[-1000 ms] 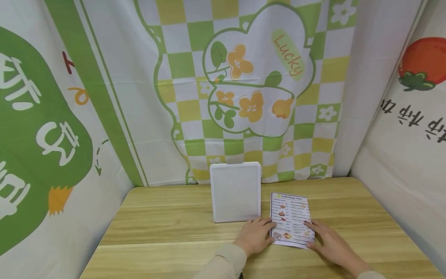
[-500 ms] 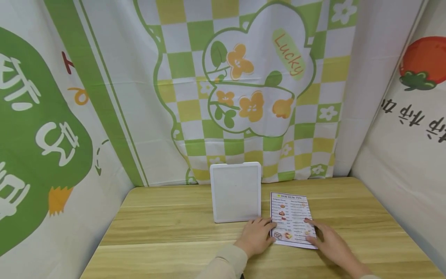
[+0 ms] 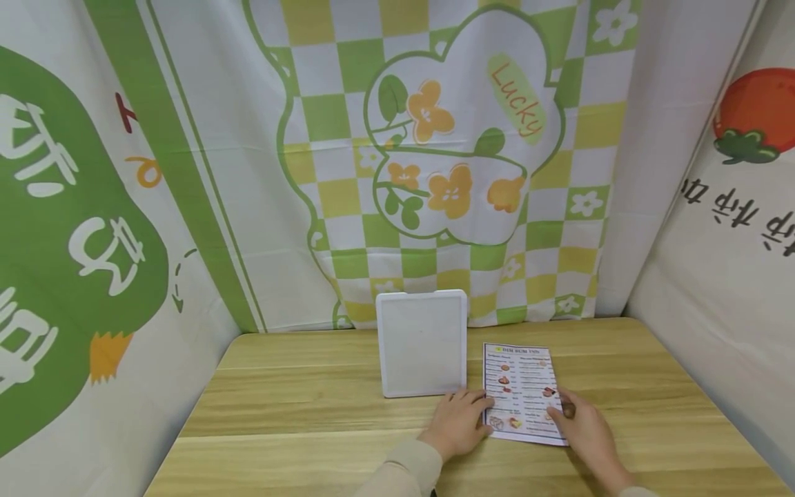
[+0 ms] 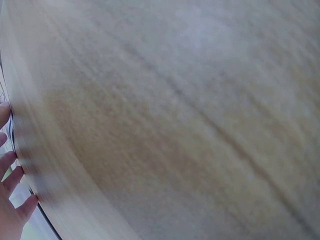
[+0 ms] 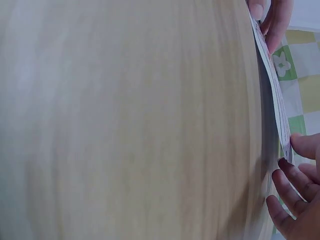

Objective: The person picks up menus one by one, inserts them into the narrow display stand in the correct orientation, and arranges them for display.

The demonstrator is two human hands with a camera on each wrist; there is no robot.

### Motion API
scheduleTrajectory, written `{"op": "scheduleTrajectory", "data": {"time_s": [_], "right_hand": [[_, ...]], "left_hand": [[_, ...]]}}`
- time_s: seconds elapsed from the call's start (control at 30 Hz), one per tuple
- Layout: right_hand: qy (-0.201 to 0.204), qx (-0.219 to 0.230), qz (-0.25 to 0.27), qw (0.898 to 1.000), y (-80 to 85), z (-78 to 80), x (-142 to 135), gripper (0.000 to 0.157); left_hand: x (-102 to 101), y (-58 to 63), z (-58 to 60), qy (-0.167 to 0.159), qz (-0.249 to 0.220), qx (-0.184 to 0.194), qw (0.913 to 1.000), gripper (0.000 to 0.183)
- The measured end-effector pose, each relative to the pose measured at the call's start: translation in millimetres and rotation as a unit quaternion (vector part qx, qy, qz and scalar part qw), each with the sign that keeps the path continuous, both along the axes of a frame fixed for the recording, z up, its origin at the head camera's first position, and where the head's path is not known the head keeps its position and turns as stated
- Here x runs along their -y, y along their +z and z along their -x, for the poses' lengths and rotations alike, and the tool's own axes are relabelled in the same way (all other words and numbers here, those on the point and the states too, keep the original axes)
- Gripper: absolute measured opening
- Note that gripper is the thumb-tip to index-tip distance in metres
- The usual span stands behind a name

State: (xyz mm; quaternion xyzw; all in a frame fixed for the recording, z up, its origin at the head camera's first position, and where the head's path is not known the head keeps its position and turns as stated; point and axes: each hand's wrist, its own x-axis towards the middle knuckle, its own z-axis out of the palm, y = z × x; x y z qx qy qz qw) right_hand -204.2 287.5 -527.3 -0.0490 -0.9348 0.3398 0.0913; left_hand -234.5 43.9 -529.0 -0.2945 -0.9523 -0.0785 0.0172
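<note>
A printed menu (image 3: pixel 520 386) headed "DIM SUM INN", with small food pictures, lies on the wooden table right of centre. My left hand (image 3: pixel 457 422) rests on the table at its left edge, fingertips and thumb pressing that margin. On the opposite side my right hand (image 3: pixel 590 429) pinches the lower right edge, thumb on top and fingers underneath. In the right wrist view the menu (image 5: pixel 276 90) appears edge-on as layered sheets, its right side bowed up off the table between thumb (image 5: pixel 305 145) and fingers. The left wrist view catches only the left hand's fingers (image 4: pixel 11 175) at its border.
A white framed board (image 3: pixel 422 344) stands upright just left of the menu, close beyond the left hand. Behind the wooden table (image 3: pixel 279 400) hangs a green-and-yellow checked cloth (image 3: pixel 348 228). Printed cloth walls (image 3: pixel 714 290) close off both sides.
My right hand has shifted its fingers under the menu's right edge, the thumb now on top, and that edge has risen a little. The left hand stays put.
</note>
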Motion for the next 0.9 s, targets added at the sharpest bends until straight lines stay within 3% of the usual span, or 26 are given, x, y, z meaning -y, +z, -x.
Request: {"op": "scheduleTrajectory", "data": {"time_s": [0.47,0.77,0.9], "right_hand": [[-0.049,-0.031,0.050,0.997,2.6,2.3,6.3,0.052],[-0.078,-0.034,0.127,0.988,2.3,-4.2,6.0,0.044],[-0.093,-0.030,0.150,0.984,2.6,-9.1,8.4,0.043]], "left_hand": [[-2.7,2.7,-0.4,0.009,-0.020,0.001,0.9998,0.051],[-7.0,-2.7,-3.3,0.050,-0.073,-0.010,0.9960,0.050],[-10.8,-2.1,-6.6,0.079,-0.115,0.005,0.9902,0.052]]}}
